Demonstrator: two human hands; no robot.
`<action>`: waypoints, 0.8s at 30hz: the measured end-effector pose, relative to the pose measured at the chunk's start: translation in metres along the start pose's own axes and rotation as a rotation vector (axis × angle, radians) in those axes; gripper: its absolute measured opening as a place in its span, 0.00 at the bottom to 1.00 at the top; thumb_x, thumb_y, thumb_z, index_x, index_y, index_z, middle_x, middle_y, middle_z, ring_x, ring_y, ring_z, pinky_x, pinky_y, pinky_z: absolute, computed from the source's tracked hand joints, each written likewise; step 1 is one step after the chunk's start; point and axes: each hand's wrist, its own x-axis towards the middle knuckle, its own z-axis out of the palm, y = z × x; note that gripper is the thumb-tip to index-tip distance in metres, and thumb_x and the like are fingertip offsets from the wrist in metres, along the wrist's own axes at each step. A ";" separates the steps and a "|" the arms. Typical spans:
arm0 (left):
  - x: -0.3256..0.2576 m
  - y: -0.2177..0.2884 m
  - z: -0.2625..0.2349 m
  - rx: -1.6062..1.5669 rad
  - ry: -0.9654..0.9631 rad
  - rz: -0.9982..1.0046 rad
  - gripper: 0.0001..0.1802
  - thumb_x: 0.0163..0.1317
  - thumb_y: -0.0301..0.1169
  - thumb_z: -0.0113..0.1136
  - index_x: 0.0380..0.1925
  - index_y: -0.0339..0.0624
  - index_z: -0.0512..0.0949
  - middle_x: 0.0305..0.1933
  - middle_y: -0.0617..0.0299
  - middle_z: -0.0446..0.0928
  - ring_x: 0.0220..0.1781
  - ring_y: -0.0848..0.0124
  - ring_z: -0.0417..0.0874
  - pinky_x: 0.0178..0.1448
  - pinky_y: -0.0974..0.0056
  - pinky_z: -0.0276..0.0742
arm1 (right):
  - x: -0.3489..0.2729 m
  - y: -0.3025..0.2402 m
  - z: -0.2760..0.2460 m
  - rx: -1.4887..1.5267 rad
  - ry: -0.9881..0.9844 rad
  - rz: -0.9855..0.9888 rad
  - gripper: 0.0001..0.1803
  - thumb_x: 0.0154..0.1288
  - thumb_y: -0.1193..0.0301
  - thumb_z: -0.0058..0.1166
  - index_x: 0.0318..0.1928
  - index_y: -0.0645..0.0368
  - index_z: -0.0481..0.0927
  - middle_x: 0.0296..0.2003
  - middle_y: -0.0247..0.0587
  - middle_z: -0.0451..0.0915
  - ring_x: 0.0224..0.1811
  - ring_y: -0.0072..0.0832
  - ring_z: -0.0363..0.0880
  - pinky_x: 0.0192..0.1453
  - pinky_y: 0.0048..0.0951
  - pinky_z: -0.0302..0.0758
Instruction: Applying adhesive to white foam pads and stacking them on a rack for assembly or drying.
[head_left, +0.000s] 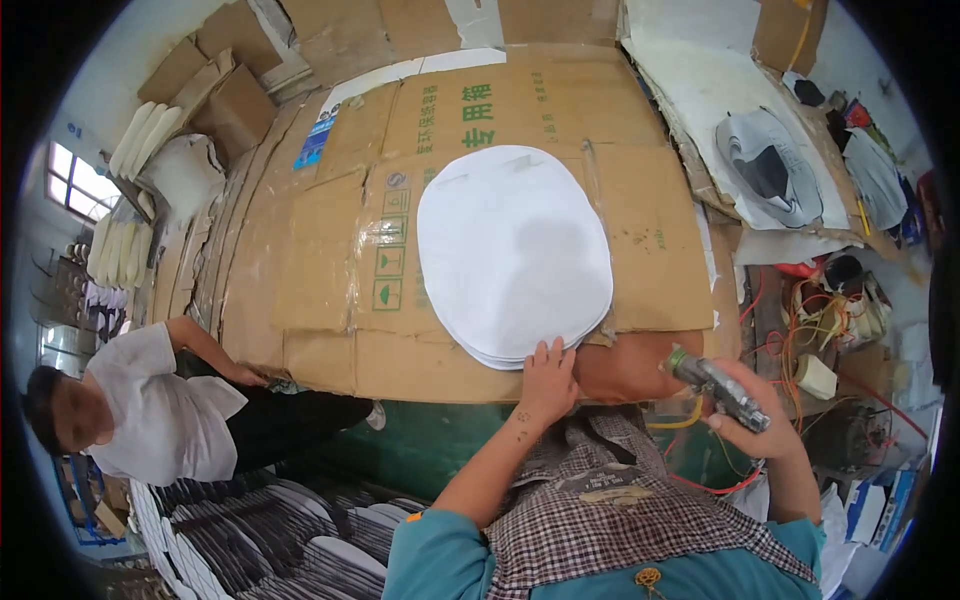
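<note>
A stack of white, rounded oval sheets (490,250) lies on the cardboard-covered table in front of me, its lower layers peeking out along the near edge. My left hand (548,382) rests on that near edge with its fingers stretched out. To the right of the stack, my right hand (752,412) is wrapped round a grey, stained spray-gun-like tool (728,388) with a green end turned toward the table. A yellow hose (678,420) hangs just below the tool. The fingers under its grip are partly hidden.
Flattened cardboard (390,350) covers the table, with a reddish-brown patch (625,368) at its near edge. A person (165,400) stands at the left table edge. Tangled hoses (800,320) lie at right. Dark and white stacked pieces (270,530) stand at lower left.
</note>
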 end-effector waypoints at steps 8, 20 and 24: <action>-0.006 0.012 0.004 0.001 -0.050 -0.022 0.30 0.45 0.34 0.61 0.50 0.41 0.67 0.57 0.48 0.63 0.58 0.49 0.63 0.53 0.48 0.65 | -0.042 -0.008 0.011 0.138 0.298 0.027 0.29 0.54 0.76 0.56 0.58 0.65 0.65 0.35 0.38 0.76 0.33 0.21 0.74 0.38 0.24 0.73; -0.005 0.007 0.017 -0.149 0.102 -0.082 0.26 0.45 0.31 0.60 0.46 0.35 0.68 0.61 0.40 0.59 0.53 0.47 0.68 0.53 0.49 0.67 | -0.048 -0.010 0.036 0.329 0.479 -0.070 0.30 0.53 0.77 0.55 0.59 0.67 0.63 0.31 0.39 0.74 0.30 0.23 0.74 0.37 0.24 0.75; -0.006 0.001 0.019 -0.072 0.032 -0.089 0.23 0.45 0.31 0.60 0.43 0.36 0.69 0.62 0.37 0.57 0.51 0.46 0.70 0.52 0.49 0.70 | -0.076 -0.006 0.020 0.226 0.348 -0.029 0.30 0.54 0.76 0.56 0.58 0.66 0.64 0.31 0.40 0.75 0.31 0.24 0.74 0.37 0.25 0.75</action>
